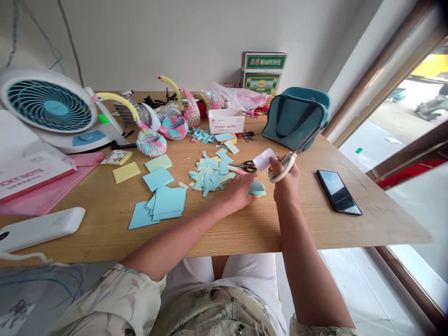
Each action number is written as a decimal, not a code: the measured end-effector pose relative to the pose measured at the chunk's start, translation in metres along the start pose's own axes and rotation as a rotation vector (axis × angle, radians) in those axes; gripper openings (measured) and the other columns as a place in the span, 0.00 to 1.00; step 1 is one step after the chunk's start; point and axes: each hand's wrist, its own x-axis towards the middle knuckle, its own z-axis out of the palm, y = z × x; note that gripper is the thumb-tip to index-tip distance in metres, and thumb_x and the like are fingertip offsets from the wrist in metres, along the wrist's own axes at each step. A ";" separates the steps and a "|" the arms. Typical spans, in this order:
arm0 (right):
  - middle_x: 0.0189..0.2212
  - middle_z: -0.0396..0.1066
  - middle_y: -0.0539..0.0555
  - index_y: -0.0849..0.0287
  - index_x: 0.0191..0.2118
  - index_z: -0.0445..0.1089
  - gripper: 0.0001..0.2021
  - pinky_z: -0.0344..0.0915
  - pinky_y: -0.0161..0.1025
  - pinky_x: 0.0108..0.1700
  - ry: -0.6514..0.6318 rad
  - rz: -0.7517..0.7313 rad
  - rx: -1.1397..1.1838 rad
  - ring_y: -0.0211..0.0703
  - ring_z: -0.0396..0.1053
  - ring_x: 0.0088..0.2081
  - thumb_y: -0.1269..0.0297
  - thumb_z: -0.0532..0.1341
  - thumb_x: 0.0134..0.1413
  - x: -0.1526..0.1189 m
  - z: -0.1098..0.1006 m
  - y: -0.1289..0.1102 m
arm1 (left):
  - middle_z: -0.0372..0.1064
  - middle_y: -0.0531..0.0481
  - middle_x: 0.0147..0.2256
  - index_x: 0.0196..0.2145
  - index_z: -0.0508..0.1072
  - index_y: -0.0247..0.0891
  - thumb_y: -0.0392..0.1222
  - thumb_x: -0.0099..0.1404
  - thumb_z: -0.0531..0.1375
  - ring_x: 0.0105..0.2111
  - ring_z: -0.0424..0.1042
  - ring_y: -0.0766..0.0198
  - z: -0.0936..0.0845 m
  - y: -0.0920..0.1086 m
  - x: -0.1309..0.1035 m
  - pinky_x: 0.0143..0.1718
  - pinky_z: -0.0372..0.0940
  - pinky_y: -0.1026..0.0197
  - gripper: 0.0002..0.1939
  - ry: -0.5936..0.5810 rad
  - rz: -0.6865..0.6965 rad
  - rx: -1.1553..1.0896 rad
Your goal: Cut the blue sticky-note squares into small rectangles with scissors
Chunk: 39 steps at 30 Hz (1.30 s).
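Left of and nearer than the scrap pile (210, 176), one loose group of blue sheets (169, 201), overlapping; farther left, one white device (45, 227). Well to the right of the pile, one dark phone (339, 191), laid flat. Just right of the pile, the left hand (241, 190), palm down, fingers partly curled; whether anything is gripped by it cannot be told. Beside its fingers, one small paper stack (257, 188), blue uppermost. Farther right of the pile, the right hand (289, 185), closed: the white-handled scissors (288, 163) are held, blades pointed away, and one white paper (264, 159) is pinched at its fingertips. Just right of the pile's far side, one pair of dark-handled scissors (249, 166). Behind the pile, one box (226, 122) printed "STICKY NOTE"; behind and right, one teal bag (296, 116); behind and left, folded-paper swans (151, 142) and one fan (49, 105). Farthest behind, one green-and-white box (264, 74).
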 end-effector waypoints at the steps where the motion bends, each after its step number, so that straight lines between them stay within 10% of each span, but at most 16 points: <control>1: 0.23 0.65 0.44 0.56 0.32 0.64 0.18 0.59 0.34 0.28 -0.014 -0.007 -0.006 0.35 0.63 0.24 0.55 0.71 0.41 -0.001 0.001 0.000 | 0.69 0.37 0.58 0.61 0.65 0.41 0.37 0.55 0.69 0.58 0.65 0.35 0.000 0.002 -0.001 0.56 0.59 0.37 0.36 0.000 0.004 0.015; 6: 0.24 0.66 0.45 0.57 0.31 0.66 0.16 0.59 0.34 0.27 -0.104 -0.048 -0.034 0.35 0.63 0.24 0.58 0.72 0.42 -0.007 0.006 0.002 | 0.71 0.38 0.56 0.58 0.69 0.39 0.37 0.55 0.70 0.56 0.68 0.39 -0.024 0.007 -0.020 0.57 0.60 0.42 0.32 0.068 0.023 -0.005; 12: 0.25 0.66 0.45 0.55 0.33 0.67 0.15 0.61 0.36 0.29 -0.252 -0.023 -0.118 0.37 0.64 0.26 0.57 0.72 0.44 -0.027 0.020 0.003 | 0.77 0.43 0.47 0.47 0.77 0.40 0.39 0.63 0.63 0.48 0.75 0.52 -0.114 -0.042 -0.090 0.53 0.66 0.52 0.13 0.275 -0.111 -0.091; 17: 0.25 0.65 0.46 0.55 0.34 0.66 0.15 0.58 0.36 0.29 -0.523 -0.018 -0.274 0.37 0.59 0.25 0.55 0.70 0.48 -0.045 0.033 0.016 | 0.69 0.42 0.58 0.57 0.72 0.42 0.44 0.56 0.69 0.59 0.66 0.46 -0.165 -0.093 -0.142 0.62 0.58 0.46 0.30 0.096 -0.226 0.205; 25: 0.28 0.66 0.49 0.55 0.34 0.64 0.13 0.59 0.38 0.31 -0.677 -0.104 -0.494 0.39 0.61 0.28 0.56 0.67 0.50 -0.056 0.042 0.021 | 0.58 0.43 0.68 0.68 0.59 0.44 0.44 0.61 0.65 0.69 0.51 0.45 -0.158 -0.109 -0.155 0.67 0.45 0.42 0.39 -0.145 -0.233 0.408; 32: 0.27 0.66 0.48 0.56 0.35 0.64 0.12 0.59 0.38 0.31 -0.719 -0.080 -0.512 0.38 0.60 0.28 0.56 0.65 0.53 -0.063 0.043 0.021 | 0.65 0.40 0.62 0.64 0.62 0.42 0.44 0.64 0.63 0.64 0.61 0.47 -0.163 -0.108 -0.154 0.66 0.49 0.43 0.32 0.085 -0.128 0.321; 39: 0.25 0.63 0.47 0.56 0.34 0.64 0.13 0.58 0.38 0.30 -0.713 -0.121 -0.506 0.38 0.58 0.27 0.54 0.65 0.54 -0.063 0.043 0.022 | 0.67 0.41 0.54 0.65 0.61 0.41 0.46 0.55 0.69 0.57 0.65 0.51 -0.170 -0.110 -0.136 0.59 0.60 0.49 0.42 0.280 -0.328 -0.168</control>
